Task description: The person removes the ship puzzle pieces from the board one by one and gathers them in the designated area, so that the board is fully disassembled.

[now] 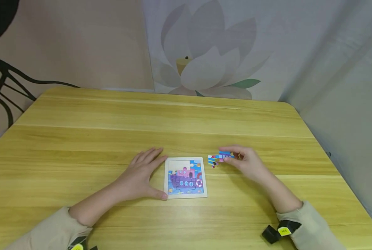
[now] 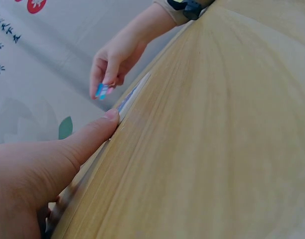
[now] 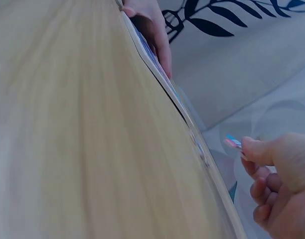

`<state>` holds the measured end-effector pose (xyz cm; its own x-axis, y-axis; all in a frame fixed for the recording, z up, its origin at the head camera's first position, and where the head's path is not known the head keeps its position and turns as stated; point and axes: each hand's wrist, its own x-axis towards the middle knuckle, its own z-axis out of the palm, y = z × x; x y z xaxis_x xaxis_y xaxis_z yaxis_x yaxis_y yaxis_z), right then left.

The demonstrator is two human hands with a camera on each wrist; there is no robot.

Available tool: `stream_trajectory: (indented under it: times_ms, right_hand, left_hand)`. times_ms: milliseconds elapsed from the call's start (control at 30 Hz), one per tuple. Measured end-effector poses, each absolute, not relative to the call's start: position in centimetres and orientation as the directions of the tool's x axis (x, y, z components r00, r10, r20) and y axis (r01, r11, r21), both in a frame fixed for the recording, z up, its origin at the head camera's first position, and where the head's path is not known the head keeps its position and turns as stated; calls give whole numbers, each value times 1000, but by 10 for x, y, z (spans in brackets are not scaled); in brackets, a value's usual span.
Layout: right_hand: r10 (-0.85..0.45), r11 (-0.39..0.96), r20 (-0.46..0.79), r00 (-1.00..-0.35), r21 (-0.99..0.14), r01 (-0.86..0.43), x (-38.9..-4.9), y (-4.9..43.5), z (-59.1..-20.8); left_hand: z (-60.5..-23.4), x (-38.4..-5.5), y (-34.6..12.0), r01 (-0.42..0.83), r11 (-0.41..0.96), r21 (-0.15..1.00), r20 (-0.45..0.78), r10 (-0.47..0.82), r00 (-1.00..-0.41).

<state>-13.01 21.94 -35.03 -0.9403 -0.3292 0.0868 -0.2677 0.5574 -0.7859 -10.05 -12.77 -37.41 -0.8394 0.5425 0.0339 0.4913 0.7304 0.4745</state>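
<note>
A square jigsaw puzzle board (image 1: 189, 196) with a pale frame lies on the table, showing a pink and purple ship. Its upper left part is bare, without pieces. My left hand (image 1: 136, 178) spreads along the board's left side, thumb at the lower left corner and index finger by the upper left one. Right of the board, my right hand (image 1: 250, 163) pinches a blue and pink puzzle piece (image 1: 225, 156) between thumb and fingers; in the right wrist view this piece (image 3: 233, 142) is raised off the table. Beside it, partly overlapped in the head view, lie loose puzzle pieces (image 1: 212, 160).
The wooden table (image 1: 186, 121) has rounded far corners and meets a curtain (image 1: 217, 45) with a printed flower. A black metal stand (image 1: 5, 73) stands beyond the far left edge. Black straps with small devices (image 1: 279, 232) sit at the sleeves.
</note>
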Motion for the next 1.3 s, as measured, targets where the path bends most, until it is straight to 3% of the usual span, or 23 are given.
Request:
stream_trajectory:
  times_ms: [467,933,1300]
  right_hand:
    - [-330,608,44,-943,-754,-248,-139,239,-364]
    - [-341,703,126,-931,-624,-342,-139,236,-369]
    - [-350,698,124,-928,-627,-347,-138,236,-365]
  left_hand:
    - [-373,-100,-127,491,731,474,36,541,-840]
    - [-373,-100,-128,491,731,473,37,541,-840]
    - [-373,-100,-128,491,727,481,35,543,-839]
